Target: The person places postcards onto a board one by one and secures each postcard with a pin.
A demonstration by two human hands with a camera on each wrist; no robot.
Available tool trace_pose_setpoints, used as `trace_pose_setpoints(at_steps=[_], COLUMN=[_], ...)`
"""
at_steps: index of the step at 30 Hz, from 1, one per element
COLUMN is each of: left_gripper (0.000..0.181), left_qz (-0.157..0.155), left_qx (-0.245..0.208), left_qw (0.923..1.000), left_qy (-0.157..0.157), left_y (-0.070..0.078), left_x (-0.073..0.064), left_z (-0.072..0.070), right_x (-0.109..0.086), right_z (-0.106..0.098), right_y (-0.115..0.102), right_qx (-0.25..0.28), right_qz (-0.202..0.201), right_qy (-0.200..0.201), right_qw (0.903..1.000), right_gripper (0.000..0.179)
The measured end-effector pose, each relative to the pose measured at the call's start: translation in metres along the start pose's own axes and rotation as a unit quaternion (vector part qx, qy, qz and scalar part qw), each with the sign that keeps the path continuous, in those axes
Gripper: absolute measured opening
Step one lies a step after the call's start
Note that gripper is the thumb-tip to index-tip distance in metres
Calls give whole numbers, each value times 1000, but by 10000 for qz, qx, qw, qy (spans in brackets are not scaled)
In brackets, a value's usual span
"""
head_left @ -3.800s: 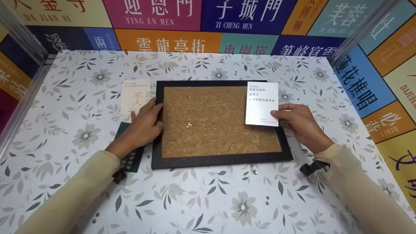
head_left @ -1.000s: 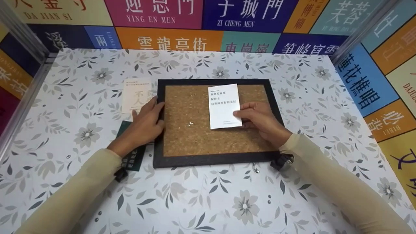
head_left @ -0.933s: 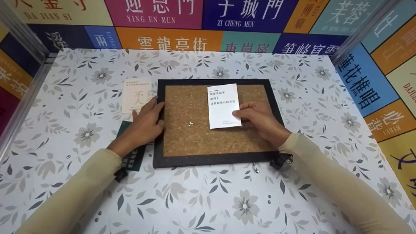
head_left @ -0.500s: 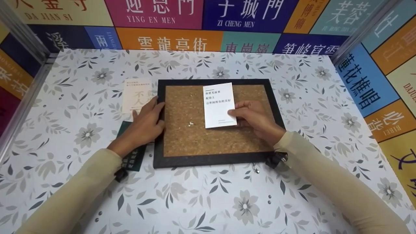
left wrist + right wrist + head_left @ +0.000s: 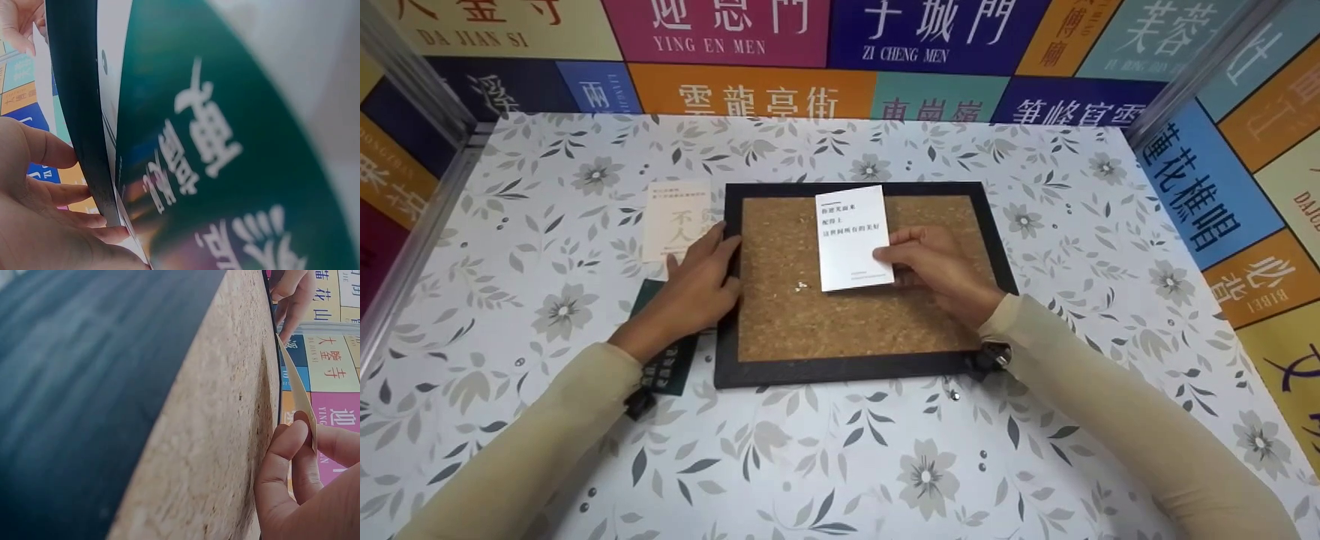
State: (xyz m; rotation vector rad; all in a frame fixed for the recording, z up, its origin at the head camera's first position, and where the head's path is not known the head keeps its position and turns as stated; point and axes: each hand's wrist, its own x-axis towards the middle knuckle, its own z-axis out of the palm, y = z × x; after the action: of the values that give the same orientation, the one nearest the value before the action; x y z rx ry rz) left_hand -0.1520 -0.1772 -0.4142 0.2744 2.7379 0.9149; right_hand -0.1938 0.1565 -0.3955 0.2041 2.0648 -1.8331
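My right hand (image 5: 934, 262) pinches the lower right edge of a white card (image 5: 851, 259) printed with short lines of Chinese text. The card is held over the cork board (image 5: 787, 322), tilted off its surface in the right wrist view. My left hand (image 5: 697, 292) rests with its fingers spread on the left border of the board's black frame (image 5: 840, 371). In the left wrist view, those fingers (image 5: 50, 149) touch the frame's edge. A small cluster of shiny specks (image 5: 801, 286) shows on the cork, left of the card.
A cream card (image 5: 671, 210) lies left of the frame. Partly under my left wrist is a dark green card (image 5: 671, 367) with white characters. A small shiny bit (image 5: 955, 395) lies on the floral tabletop (image 5: 810, 480) below the frame. Colourful lettered panels (image 5: 735, 37) wall the table.
My right hand has carried the white card leftward from the frame's right side to the upper middle of the cork, lately also slightly away from me. My left hand stays on the frame.
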Motion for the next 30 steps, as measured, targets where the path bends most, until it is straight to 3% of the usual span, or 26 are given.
trace_pose_setpoints(at_steps=[21,30], left_gripper=[67,67], left_qz=[24,126], left_qx=[19,-57], left_qw=[10000,9998], left_qy=[-7,157], left_y=[-2,-2], left_x=[2,2], left_z=[2,3], right_x=[8,12], right_z=[20,32], right_y=[-2,-4], right_qx=[-216,-323], right_qz=[-191,-303], right_qy=[26,62], right_qw=[9996,9990], right_gripper=[16,14])
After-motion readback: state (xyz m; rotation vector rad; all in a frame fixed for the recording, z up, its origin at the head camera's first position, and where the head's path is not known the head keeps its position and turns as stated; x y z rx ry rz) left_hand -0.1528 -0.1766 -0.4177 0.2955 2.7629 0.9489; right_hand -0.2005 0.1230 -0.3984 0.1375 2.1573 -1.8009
